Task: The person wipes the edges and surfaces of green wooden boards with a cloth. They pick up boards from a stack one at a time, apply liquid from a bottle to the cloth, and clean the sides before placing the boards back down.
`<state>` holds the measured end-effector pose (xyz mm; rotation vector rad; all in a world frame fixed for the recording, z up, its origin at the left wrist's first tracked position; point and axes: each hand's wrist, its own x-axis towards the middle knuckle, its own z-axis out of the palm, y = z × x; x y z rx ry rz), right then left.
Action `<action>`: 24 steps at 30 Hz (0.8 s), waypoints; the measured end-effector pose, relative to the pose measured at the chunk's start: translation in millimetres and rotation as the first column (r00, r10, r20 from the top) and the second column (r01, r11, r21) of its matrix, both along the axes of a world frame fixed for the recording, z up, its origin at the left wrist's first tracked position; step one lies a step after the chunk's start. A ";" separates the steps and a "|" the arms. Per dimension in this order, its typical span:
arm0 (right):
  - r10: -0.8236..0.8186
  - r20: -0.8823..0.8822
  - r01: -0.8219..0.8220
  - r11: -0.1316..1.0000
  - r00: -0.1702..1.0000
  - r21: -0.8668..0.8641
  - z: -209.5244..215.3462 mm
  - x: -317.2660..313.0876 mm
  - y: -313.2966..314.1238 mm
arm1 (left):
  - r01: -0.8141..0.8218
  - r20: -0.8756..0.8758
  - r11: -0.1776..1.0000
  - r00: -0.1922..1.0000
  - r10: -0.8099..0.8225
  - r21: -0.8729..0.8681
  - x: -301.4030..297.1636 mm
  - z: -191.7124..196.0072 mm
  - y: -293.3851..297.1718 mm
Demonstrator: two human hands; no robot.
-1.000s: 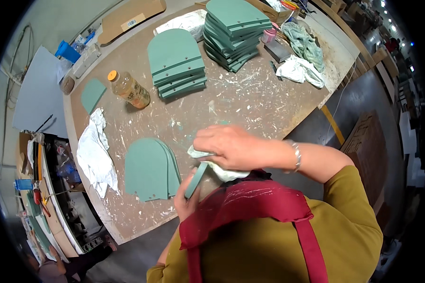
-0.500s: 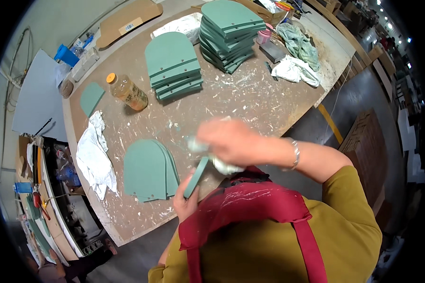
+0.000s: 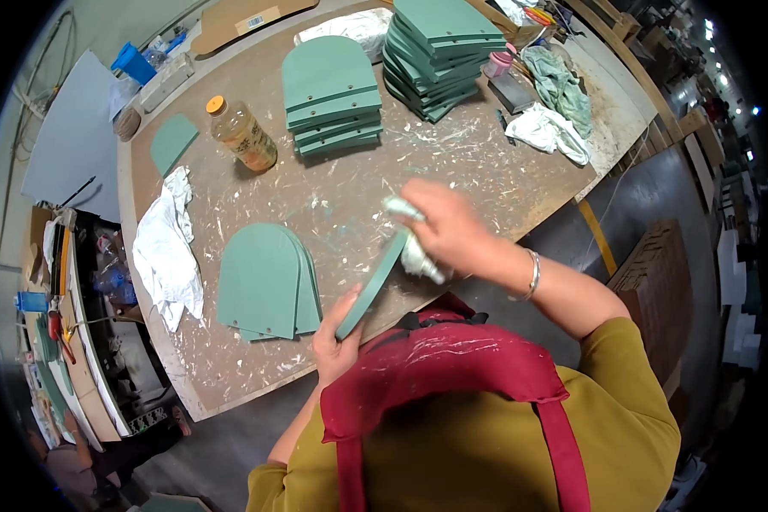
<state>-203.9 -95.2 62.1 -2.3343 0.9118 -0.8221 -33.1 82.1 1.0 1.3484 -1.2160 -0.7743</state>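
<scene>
On brown flat bench (image 3: 478,162): fanned green arch-topped panels (image 3: 260,277) front L; white crumpled cloth (image 3: 169,252) L of them; green flat panel (image 3: 373,286), in L hand (image 3: 330,346), to R. Behind: orange-capped btl. (image 3: 249,141); short green arch-topped stack (image 3: 331,85) R of it; taller green stack (image 3: 438,64) adj. R.

The held panel (image 3: 373,288) was green, the tabletop (image 3: 341,188) brown flecked with white, the apron (image 3: 444,358) crimson, shirt (image 3: 486,448) mustard, bottle cap (image 3: 216,105) orange

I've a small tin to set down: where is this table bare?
The brown table is bare between the orange-capped clear bottle and the fanned green arched boards, and between those boards and the near edge. Crowded: around the held green board, and the far right corner, with its tall green stack and crumpled white cloth.
</scene>
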 end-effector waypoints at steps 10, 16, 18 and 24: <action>-0.002 -0.090 0.007 0.998 0.996 0.057 2.5 -3.4 -14.8 | -0.019 -0.016 1.000 1.000 0.019 0.019 -5.7 3.9 -2.1; 0.145 -0.054 -0.146 0.989 0.988 -0.025 8.1 2.8 9.6 | 0.032 0.061 0.999 0.998 -0.029 -0.043 -3.8 1.0 -5.1; -0.041 -0.178 0.048 0.998 0.983 0.031 -15.2 -17.0 -24.9 | 0.041 0.063 0.999 0.997 -0.041 0.001 -3.8 10.6 -11.7; -0.293 -0.106 0.309 0.926 0.950 0.215 -44.1 -76.3 -50.6 | -0.043 -0.467 0.966 0.869 0.162 0.255 9.1 40.0 -40.0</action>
